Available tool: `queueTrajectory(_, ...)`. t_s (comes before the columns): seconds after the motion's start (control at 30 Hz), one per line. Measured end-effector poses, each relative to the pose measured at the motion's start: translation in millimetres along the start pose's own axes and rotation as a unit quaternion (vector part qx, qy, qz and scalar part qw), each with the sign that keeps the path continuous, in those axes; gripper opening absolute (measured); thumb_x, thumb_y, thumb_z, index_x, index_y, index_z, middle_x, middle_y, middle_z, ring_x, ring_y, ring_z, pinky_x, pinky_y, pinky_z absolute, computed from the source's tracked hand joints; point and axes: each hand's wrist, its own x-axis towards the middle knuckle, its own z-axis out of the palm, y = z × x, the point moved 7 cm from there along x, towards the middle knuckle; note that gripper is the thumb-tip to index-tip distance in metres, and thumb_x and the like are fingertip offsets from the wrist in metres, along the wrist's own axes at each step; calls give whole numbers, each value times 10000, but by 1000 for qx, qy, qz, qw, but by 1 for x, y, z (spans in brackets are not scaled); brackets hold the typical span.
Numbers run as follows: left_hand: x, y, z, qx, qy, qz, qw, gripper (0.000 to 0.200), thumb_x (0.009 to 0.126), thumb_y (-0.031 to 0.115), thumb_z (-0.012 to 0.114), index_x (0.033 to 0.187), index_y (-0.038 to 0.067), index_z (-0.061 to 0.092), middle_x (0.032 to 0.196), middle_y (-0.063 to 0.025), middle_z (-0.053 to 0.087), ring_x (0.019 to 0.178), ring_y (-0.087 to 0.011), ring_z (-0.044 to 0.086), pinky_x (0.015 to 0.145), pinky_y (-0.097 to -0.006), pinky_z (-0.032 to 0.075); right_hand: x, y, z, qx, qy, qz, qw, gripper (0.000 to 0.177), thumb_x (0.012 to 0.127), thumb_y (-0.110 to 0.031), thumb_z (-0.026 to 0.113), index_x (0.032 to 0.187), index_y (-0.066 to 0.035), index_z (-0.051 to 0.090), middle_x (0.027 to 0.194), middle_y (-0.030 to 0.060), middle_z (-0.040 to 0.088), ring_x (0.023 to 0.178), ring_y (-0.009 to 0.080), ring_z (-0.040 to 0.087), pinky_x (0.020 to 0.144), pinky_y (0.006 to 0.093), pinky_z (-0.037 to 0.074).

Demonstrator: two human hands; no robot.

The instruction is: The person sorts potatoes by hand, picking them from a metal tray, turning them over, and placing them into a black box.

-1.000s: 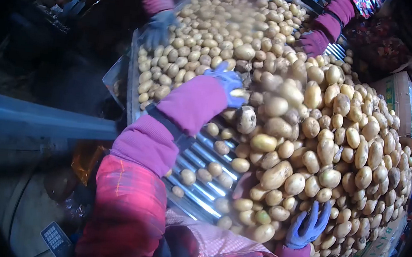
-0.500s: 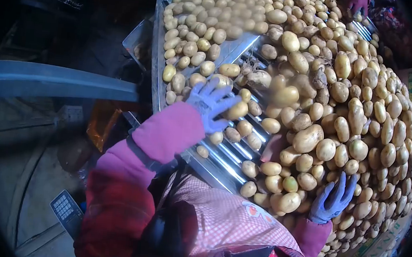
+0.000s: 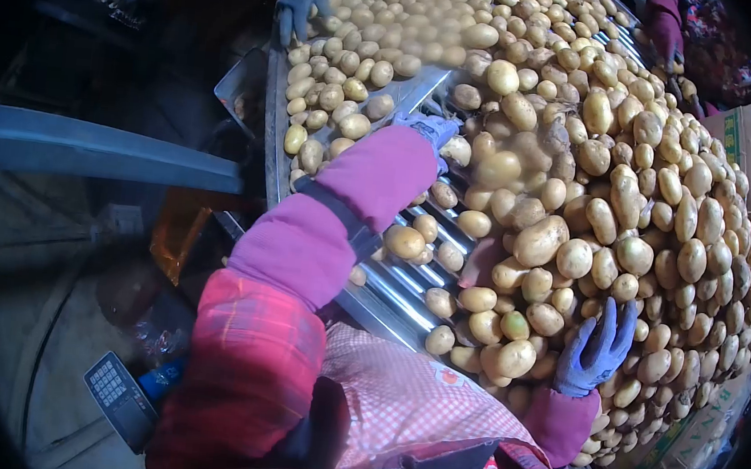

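My left hand [image 3: 429, 132], in a purple glove, reaches over the upper end of the metal rollers [image 3: 398, 297], its fingers curled down beside a dirt-marked potato [image 3: 459, 150] and some stringy roots. Its sleeve covers part of the rollers, and whatever the fingertips hold is hidden. My right hand [image 3: 596, 350], gloved alike, lies with fingers spread against the lower part of the big potato heap [image 3: 659, 259], holding nothing. Several loose potatoes sit on the rollers, among them a larger one [image 3: 404, 242]. A greenish potato [image 3: 514, 325] rests at the heap's near edge.
Another person's gloved hand [image 3: 301, 9] touches the table's far left corner; a further person's sleeve [image 3: 666, 32] shows at the far right. Small potatoes fill the left metal tray [image 3: 273, 150]. Cardboard boxes [image 3: 740, 146] stand right; a keypad device [image 3: 120, 395] sits lower left.
My left hand has moved forward from the potatoes on the rollers to the roots, its fingers now curled. A gloved hand has appeared at far left. My right hand stays on the heap.
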Motion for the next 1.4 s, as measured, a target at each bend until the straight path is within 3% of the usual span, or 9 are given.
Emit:
queueTrajectory(0.13,-30,-30,-47,-277,-17,-171,945,504,748,224,755,1182,58,559,977,-130,656,873,-222,644,746,-381,519,0,-1,0,8,7,-2,1000,347,878,-125,544,1208,-36,602,1329,225,495,1210,394,488,998,470,388)
queueTrajectory(0.23,-63,-95,-45,-489,122,-149,851,444,792,166,709,1193,54,553,1016,-117,645,892,-215,634,753,-360,535,0,-2,-1,10,14,-12,1000,350,892,-153,540,1216,-35,596,1332,217,497,1215,392,487,997,468,391)
queueTrajectory(0.3,-126,-110,-75,-732,248,-182,608,430,836,65,642,1246,114,524,1079,-92,608,880,-220,640,733,-344,565,0,-2,1,-4,5,-16,1000,354,908,-184,529,1222,-33,592,1329,224,497,1218,395,483,1001,466,389)
queueTrajectory(0.43,-178,-107,-70,-813,259,-183,488,476,846,137,650,1292,114,486,1170,-123,577,960,-273,632,809,-423,563,-3,-1,3,-1,13,-38,999,362,936,-215,513,1233,-19,580,1329,231,494,1220,388,484,1010,467,388)
queueTrajectory(1.0,-347,-146,-28,-880,320,-185,300,473,892,282,591,1323,142,457,1229,-157,559,1105,-315,581,885,-458,532,-11,24,22,-62,7,-50,997,428,940,-322,484,1235,-25,573,1376,232,445,1252,387,448,1038,480,367)
queueTrajectory(1.1,-325,-170,-82,-838,357,-108,398,439,898,265,587,1298,123,474,1202,-164,569,1048,-324,603,851,-454,547,-10,19,19,-67,2,-51,996,428,936,-330,488,1237,-38,574,1378,232,443,1249,389,451,1030,481,374)
queueTrajectory(1.23,-268,-241,-134,-739,469,-255,410,470,921,365,531,1301,91,488,1272,-193,523,1126,-398,552,878,-501,515,-9,16,17,-35,11,-43,998,366,911,-215,537,1238,-56,580,1373,235,450,1241,393,462,1025,464,386)
queueTrajectory(1.3,-275,-287,-132,-467,445,-351,679,501,912,366,551,1342,122,468,1326,-153,489,1211,-392,491,959,-511,443,-11,12,13,-55,11,-43,997,355,901,-173,550,1235,-58,585,1368,239,455,1232,391,474,1016,461,397)
queueTrajectory(1.4,-246,-261,-128,-467,452,-282,706,500,880,268,600,1312,46,482,1225,-142,550,1121,-303,545,942,-402,445,-8,7,11,-27,15,-34,999,342,907,-159,548,1231,-61,591,1353,221,481,1230,382,478,1022,455,391)
